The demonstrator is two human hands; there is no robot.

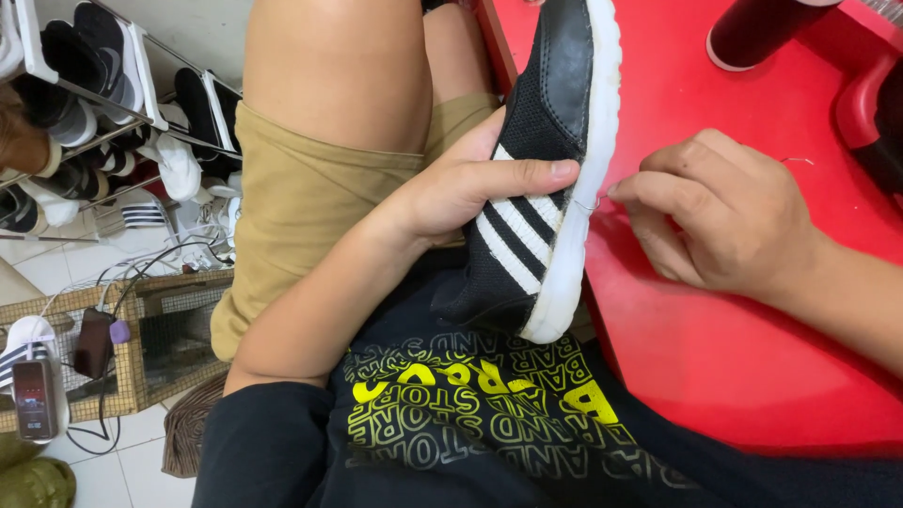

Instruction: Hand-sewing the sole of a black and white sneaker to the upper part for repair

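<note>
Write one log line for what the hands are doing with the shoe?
left hand: grips black sneaker | right hand: pinches thread at white sole | red table

Black shoe (536, 179), white stripes; red table (734, 357)

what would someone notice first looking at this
The black sneaker with white stripes at centre, gripped sole-out by the left hand above the person's lap. Just right of it, the right hand pinches a thin thread at the white sole's edge, over a bright red table. At far left, a rack of shoes fills the background.
</note>
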